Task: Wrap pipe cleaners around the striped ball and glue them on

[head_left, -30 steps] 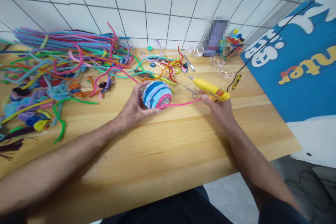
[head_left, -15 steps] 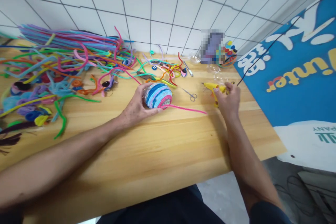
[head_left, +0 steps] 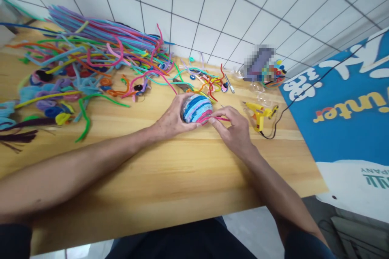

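My left hand (head_left: 172,121) grips a ball (head_left: 196,108) wrapped in blue, pink and purple pipe cleaners, held just above the wooden table (head_left: 170,174). My right hand (head_left: 232,127) is right beside the ball, its fingers pinching the loose pink pipe cleaner (head_left: 217,118) that trails from the ball's lower right. A yellow glue gun (head_left: 259,112) stands on the table to the right of my right hand, with nothing holding it.
A big heap of coloured pipe cleaners (head_left: 91,56) covers the table's far left. Clear plastic half-shells (head_left: 261,91) and a colourful small object lie near the tiled wall. A black cord (head_left: 285,109) runs from the glue gun. A blue banner (head_left: 346,101) stands at the right.
My right hand set the glue gun down on the table at the right, then came back to the ball and took hold of the pink pipe cleaner. The left hand kept its grip.
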{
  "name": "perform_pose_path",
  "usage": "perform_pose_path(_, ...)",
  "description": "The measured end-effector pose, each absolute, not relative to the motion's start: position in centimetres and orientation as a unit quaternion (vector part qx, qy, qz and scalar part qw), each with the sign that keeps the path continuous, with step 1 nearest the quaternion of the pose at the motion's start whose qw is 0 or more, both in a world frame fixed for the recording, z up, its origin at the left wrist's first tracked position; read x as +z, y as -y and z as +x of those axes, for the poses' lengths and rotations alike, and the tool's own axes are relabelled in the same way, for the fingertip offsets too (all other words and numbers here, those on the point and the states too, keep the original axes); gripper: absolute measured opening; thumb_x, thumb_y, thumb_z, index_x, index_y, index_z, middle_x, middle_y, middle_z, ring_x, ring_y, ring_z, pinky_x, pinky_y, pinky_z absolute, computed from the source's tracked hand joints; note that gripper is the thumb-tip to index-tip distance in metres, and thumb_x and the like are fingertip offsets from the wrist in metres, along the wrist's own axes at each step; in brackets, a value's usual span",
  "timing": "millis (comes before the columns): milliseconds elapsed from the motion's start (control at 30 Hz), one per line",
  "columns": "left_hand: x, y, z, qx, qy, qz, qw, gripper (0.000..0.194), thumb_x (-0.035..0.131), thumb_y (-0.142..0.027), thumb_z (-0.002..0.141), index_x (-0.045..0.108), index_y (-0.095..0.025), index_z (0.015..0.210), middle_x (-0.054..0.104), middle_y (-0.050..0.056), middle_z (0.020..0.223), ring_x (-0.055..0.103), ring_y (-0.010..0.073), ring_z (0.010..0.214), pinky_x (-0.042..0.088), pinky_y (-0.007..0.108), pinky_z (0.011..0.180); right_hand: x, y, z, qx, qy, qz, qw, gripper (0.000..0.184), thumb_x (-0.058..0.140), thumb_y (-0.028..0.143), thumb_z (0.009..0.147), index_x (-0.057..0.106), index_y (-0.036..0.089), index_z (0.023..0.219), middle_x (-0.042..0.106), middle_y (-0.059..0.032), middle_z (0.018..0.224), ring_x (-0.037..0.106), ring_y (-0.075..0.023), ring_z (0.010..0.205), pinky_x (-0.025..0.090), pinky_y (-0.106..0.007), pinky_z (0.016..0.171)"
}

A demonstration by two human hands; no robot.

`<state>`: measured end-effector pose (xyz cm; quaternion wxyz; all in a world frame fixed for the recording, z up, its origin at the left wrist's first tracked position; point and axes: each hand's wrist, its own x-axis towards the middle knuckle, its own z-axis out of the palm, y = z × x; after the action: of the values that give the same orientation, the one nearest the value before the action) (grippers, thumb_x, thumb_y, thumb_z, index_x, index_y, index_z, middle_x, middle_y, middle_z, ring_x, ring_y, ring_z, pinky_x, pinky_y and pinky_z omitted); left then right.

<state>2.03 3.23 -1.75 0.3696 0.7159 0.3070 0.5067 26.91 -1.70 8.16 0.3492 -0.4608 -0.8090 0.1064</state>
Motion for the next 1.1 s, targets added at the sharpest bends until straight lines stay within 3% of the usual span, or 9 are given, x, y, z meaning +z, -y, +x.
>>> perform_pose_path(500,-1.6,-3.2,2.0,0.497,-0.300,0.726,0.368,0.102,0.104,-0.042,0.083,0.047,-0.030,0.167,0.060,0.018,0.165,0.063,0.0407,0.158,0.053,0.065,0.138,6.6,0.6,26.1,0.222,0.736,-0.482,0.421,0.013,0.078,0.032,0.098,0.072,0.027,0.087,0.079,-0.0014,0.086,0.072,-0.0218,0.083,0.058,-0.038,0.082)
perform_pose_path(900,-1.6,-3.1,1.6,0.480,-0.299,0.731,0.383,0.108,0.103,-0.057,0.084,0.044,-0.031,0.171,0.055,0.020,0.171,0.059,0.0434,0.162,0.049,0.068,0.140,6.3,0.5,25.8,0.245,0.721,-0.477,0.438,0.014,0.079,0.031,0.096,0.073,0.026,0.085,0.081,-0.0007,0.086,0.073,-0.0206,0.082,0.058,-0.036,0.082)
perform_pose_path(1100,-2.2,-3.5,1.6,0.486,-0.293,0.726,0.388,0.107,0.102,-0.056,0.085,0.043,-0.030,0.171,0.055,0.020,0.170,0.058,0.0421,0.162,0.048,0.068,0.140,6.1,0.5,25.8,0.253,0.715,-0.481,0.439,0.015,0.079,0.032,0.095,0.072,0.026,0.084,0.081,-0.0010,0.085,0.074,-0.0207,0.081,0.059,-0.036,0.081)
